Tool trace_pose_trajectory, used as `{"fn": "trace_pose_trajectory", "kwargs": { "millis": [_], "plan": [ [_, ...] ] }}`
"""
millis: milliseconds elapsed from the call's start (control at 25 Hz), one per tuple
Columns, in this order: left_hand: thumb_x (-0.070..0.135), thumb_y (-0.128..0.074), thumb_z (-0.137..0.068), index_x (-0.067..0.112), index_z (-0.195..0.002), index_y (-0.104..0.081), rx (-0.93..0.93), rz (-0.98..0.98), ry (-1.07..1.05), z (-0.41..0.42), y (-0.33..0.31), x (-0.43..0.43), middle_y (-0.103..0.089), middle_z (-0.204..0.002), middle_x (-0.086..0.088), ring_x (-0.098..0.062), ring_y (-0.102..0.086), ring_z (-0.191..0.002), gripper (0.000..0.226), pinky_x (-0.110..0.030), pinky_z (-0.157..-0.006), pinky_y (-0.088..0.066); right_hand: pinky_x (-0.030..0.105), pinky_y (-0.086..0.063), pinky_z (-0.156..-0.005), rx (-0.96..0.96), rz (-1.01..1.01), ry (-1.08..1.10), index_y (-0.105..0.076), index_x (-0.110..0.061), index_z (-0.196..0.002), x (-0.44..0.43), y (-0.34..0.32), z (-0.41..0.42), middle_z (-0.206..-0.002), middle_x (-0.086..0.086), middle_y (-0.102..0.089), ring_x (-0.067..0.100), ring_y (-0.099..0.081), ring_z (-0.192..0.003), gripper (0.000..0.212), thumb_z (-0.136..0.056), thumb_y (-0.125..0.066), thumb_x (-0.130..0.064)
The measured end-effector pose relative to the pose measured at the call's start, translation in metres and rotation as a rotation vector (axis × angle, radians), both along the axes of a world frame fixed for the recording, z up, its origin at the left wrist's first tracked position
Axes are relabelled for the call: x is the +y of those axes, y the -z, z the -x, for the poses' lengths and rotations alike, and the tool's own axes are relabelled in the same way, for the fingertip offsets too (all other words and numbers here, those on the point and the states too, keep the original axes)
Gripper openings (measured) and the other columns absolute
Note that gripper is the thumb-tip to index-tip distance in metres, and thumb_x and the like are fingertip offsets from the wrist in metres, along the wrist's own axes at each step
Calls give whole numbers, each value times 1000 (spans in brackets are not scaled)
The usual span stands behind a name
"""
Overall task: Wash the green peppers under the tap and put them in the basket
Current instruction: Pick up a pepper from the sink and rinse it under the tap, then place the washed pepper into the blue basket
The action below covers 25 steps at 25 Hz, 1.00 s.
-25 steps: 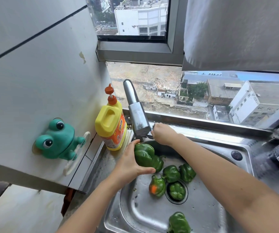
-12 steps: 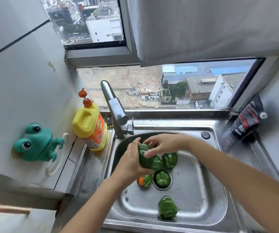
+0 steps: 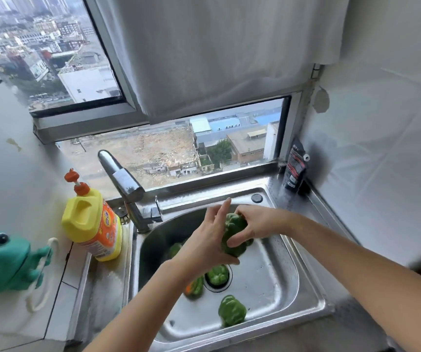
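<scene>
I had one green pepper (image 3: 233, 232) between both hands, lifted above the sink (image 3: 275, 288) and off to the right of the tap (image 3: 125, 184). My left hand (image 3: 204, 240) cupped its near, left side, thumb hooked beneath it and forefinger stretched up past its top. My right hand (image 3: 255, 222) gripped it from the far, right side, fingers curled over and thumb pressed on its face. The pepper's long axis ran roughly from the back of the basin down towards me; which end carried the stem I could not tell, since my hands covered it.

What mattered for the next move, as I judged it, was that the pepper sat well to the right of the tap, so it would have to go left to get beneath the spout. My left hand was the nearer one to the tap. I could make out no stream of water.

Below lay the others: the drain pepper (image 3: 217, 274) in the plughole, the orange-patched pepper (image 3: 194, 285) just beside it, and the front pepper (image 3: 231, 311) by the near wall. No basket was in view. A yellow detergent bottle (image 3: 92, 224) stood on the surface left of the tap.
</scene>
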State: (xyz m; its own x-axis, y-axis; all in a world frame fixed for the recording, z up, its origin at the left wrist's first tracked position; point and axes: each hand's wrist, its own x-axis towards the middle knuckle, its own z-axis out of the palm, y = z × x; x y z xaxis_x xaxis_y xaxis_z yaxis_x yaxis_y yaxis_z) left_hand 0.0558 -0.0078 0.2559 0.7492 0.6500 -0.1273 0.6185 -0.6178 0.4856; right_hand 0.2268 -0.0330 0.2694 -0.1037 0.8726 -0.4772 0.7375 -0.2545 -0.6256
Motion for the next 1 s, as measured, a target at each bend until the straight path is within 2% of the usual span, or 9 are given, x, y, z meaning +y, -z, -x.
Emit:
{"fn": "trace_pose_trajectory", "kwargs": {
  "millis": [120, 200, 320, 400, 520, 640, 760, 880, 1000],
  "plan": [
    [33, -80, -70, 28, -147, -17, 30, -58, 7, 4, 0, 9, -25, -142, -1, -19, -46, -121, 100, -27, -103, -41, 28, -49, -89, -90, -96, 220, -42, -22, -126, -23, 8, -3, -117, -1, -58, 13, -57, -102, 77, -64, -82, -43],
    [20, -75, -76, 25, -121, -41, 3, -75, -47, 13, 2, 15, -45, -122, 0, -19, -56, -99, 56, -30, -88, -51, 29, -44, -93, -216, -207, 272, -33, -27, -138, -43, 13, 4, -126, 1, -49, 17, -52, -110, 89, -65, -83, -37],
    [3, -64, -80, 23, -102, -44, 26, -86, -2, 29, 9, 19, -54, -94, 4, -16, -54, -82, 36, -30, -73, -50, 33, -37, -100, -443, -369, 249, -36, -29, -137, -67, 21, 23, -128, 2, -47, 22, -48, -117, 86, -65, -82, -30],
    [7, -67, -80, 22, -113, -45, 57, -22, 106, 36, 14, 14, -52, -99, 6, -14, -55, -90, 42, -31, -84, -50, 37, -27, -109, -584, -419, 234, -36, -27, -137, -84, 30, 34, -132, 2, -46, 23, -42, -124, 83, -67, -80, -32],
    [30, -69, -82, 26, -120, -48, 151, -31, 223, 34, 23, -2, -47, -121, 3, -16, -49, -108, 44, -45, -109, -31, 40, -24, -113, -662, -422, 306, -35, -26, -137, -118, 42, 46, -136, 1, -46, 23, -38, -128, 82, -68, -78, -38],
    [45, -63, -84, 26, -95, -59, -8, -114, 226, 22, 26, -18, -51, -122, 2, -19, -46, -116, 22, -51, -111, -24, 32, -32, -102, -603, -403, 459, -35, -26, -135, -148, 39, 53, -132, 0, -50, 22, -43, -123, 82, -68, -78, -43],
    [45, -61, -86, 18, -71, -62, -204, -124, 266, -3, 22, -37, -62, -109, 1, -20, -51, -110, 32, -37, -101, -28, 23, -36, -83, -402, -429, 752, -38, -24, -130, -184, 20, 51, -125, 0, -55, 20, -52, -114, 80, -65, -82, -41],
    [43, -62, -86, 11, -71, -68, -291, -67, 332, -37, 18, -65, -66, -104, -1, -21, -54, -104, 36, -30, -93, -28, 26, -41, -88, -219, -444, 1021, -41, -25, -127, -227, 10, 32, -119, -3, -54, 15, -52, -108, 81, -61, -85, -44],
    [36, -65, -85, 17, -78, -67, -336, 62, 448, -77, 15, -110, -63, -105, 0, -21, -53, -105, 20, -29, -93, -34, 38, -44, -99, -146, -447, 1223, -42, -24, -124, -286, 9, 1, -125, 1, -50, 18, -51, -115, 84, -57, -82, -54]
  ]
}}
